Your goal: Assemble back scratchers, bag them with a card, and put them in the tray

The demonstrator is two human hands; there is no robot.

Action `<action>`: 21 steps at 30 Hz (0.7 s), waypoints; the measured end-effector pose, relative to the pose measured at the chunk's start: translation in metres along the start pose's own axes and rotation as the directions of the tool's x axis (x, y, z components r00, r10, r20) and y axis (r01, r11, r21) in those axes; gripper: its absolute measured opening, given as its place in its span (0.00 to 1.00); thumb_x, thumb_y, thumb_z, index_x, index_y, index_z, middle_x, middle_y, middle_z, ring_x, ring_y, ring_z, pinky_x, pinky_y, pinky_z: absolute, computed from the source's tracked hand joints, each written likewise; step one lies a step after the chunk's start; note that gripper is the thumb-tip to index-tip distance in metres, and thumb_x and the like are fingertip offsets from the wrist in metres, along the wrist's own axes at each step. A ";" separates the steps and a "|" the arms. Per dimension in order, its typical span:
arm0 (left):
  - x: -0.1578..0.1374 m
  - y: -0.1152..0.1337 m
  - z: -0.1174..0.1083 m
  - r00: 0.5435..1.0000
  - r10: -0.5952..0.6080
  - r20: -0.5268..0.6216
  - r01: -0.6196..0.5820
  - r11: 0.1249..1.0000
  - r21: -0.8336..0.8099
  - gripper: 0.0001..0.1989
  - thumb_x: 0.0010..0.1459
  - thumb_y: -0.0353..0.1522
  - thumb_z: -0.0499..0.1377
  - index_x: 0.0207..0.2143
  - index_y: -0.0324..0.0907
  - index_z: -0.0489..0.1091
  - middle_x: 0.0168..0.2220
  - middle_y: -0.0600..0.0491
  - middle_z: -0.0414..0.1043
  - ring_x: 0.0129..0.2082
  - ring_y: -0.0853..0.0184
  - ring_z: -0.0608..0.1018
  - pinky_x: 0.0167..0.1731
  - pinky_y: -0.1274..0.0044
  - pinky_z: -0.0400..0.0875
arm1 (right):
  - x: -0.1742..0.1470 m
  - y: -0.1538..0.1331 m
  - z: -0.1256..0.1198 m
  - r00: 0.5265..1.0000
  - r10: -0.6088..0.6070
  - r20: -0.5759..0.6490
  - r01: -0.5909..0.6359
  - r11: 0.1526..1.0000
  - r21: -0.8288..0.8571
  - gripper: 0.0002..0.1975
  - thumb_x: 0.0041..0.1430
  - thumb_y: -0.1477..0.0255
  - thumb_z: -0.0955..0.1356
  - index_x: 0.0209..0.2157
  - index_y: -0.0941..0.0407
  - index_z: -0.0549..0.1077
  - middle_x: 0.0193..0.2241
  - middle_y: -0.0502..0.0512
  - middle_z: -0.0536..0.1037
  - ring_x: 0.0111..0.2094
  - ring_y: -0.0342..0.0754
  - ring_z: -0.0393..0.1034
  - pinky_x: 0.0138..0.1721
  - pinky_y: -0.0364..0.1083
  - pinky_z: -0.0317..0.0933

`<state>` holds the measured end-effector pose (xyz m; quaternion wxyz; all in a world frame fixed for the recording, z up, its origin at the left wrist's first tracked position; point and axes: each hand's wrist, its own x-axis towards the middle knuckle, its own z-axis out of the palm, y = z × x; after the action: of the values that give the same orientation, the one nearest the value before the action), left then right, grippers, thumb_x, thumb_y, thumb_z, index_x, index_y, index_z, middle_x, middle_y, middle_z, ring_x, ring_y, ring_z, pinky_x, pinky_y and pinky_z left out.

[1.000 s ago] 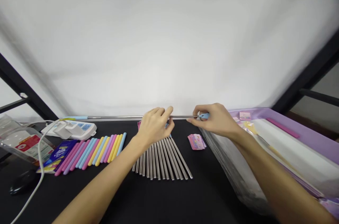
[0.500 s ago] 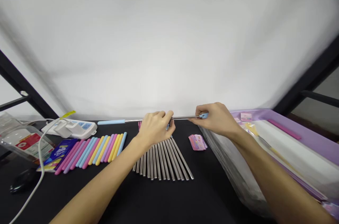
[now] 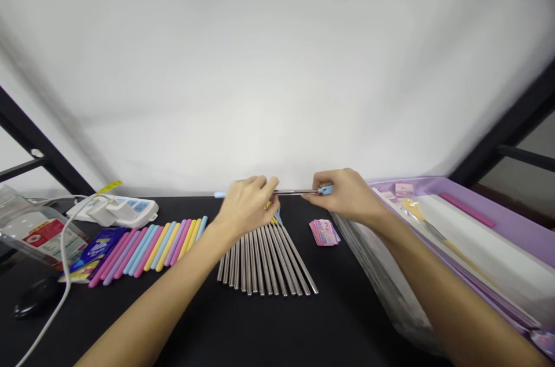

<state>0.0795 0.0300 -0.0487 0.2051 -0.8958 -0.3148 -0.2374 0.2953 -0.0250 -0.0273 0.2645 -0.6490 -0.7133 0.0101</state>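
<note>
Slim metal rod (image 3: 296, 192), held level between the two hands above the far part of the worktop (image 3: 260, 332). The left hand (image 3: 248, 205) is closed around its middle, with a pale-blue end showing beyond the knuckles; the right hand (image 3: 344, 193) pinches it between thumb and fingers beside a small pale-blue head. The worktop is matt black; beyond both hands rises a smooth, white wall (image 3: 277, 66), softly shaded, with a dark frame post (image 3: 481, 150) slanting on the far right. Below the left hand, steel tubes (image 3: 269, 263), straight, round-ended and shiny, lie fanned out, some with yellow or blue tops near the fingers. Below the right hand sits a loose pile of small pink printed cards (image 3: 325, 233). Under the right forearm, translucent film-like sheets (image 3: 368, 274) lie layered and creased; farther right is a lilac tray (image 3: 433, 185) with a smooth rim. Left of the left hand, matt cylindrical sticks (image 3: 158, 248) in pink, lilac, blue and yellow form a row; beyond them are a white power strip (image 3: 134, 212), a glossy purple packet (image 3: 97, 248) and a clear plastic jar (image 3: 52, 234) lying tilted
</note>
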 end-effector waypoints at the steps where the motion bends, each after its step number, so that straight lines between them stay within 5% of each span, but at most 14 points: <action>1: -0.001 -0.008 -0.004 1.000 -0.022 0.010 0.022 1.000 -0.002 0.10 0.59 0.35 0.52 0.39 0.40 0.69 0.28 0.52 0.73 0.26 0.63 0.75 0.23 0.75 0.57 | -0.001 0.005 -0.005 1.000 0.012 -0.012 -0.012 1.000 0.005 0.10 0.49 0.63 0.69 0.21 0.54 0.71 0.22 0.47 0.75 0.26 0.45 0.67 0.30 0.43 0.53; 4: -0.008 -0.039 -0.015 0.991 0.014 0.130 0.015 0.975 -0.222 0.13 0.61 0.39 0.53 0.39 0.41 0.71 0.24 0.54 0.71 0.22 0.68 0.71 0.23 0.77 0.58 | -0.005 0.023 -0.019 0.997 0.057 -0.047 -0.058 0.998 -0.015 0.10 0.48 0.63 0.70 0.21 0.54 0.71 0.22 0.47 0.75 0.27 0.46 0.68 0.30 0.43 0.53; 8: -0.013 -0.056 -0.018 0.984 0.048 0.169 0.062 0.807 -0.587 0.17 0.66 0.39 0.49 0.34 0.39 0.72 0.27 0.54 0.72 0.25 0.71 0.71 0.26 0.80 0.61 | -0.003 0.025 -0.017 0.997 0.060 -0.039 -0.060 0.998 -0.011 0.08 0.48 0.65 0.69 0.20 0.54 0.71 0.22 0.47 0.75 0.29 0.47 0.70 0.32 0.43 0.55; 14: -0.015 -0.040 0.001 0.994 0.110 -0.030 -0.107 0.819 -0.564 0.14 0.67 0.37 0.52 0.37 0.39 0.74 0.26 0.53 0.70 0.24 0.71 0.69 0.27 0.78 0.62 | 0.002 0.002 -0.006 0.999 0.033 0.035 -0.031 0.999 -0.030 0.09 0.48 0.63 0.69 0.21 0.53 0.72 0.23 0.48 0.76 0.28 0.47 0.69 0.30 0.43 0.54; 21: -0.019 -0.041 0.000 0.981 0.192 -0.005 -0.169 0.850 -0.500 0.14 0.68 0.35 0.50 0.47 0.39 0.71 0.32 0.51 0.72 0.28 0.70 0.72 0.30 0.78 0.64 | -0.008 0.000 -0.014 0.954 -0.186 0.237 0.133 0.966 0.223 0.20 0.59 0.55 0.64 0.34 0.54 0.80 0.30 0.53 0.80 0.31 0.49 0.70 0.32 0.44 0.57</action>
<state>0.0395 0.0502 -0.0502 -0.0184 -0.9490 -0.1622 -0.2698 0.3012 -0.0370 -0.0183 0.2354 -0.5516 -0.7868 0.1455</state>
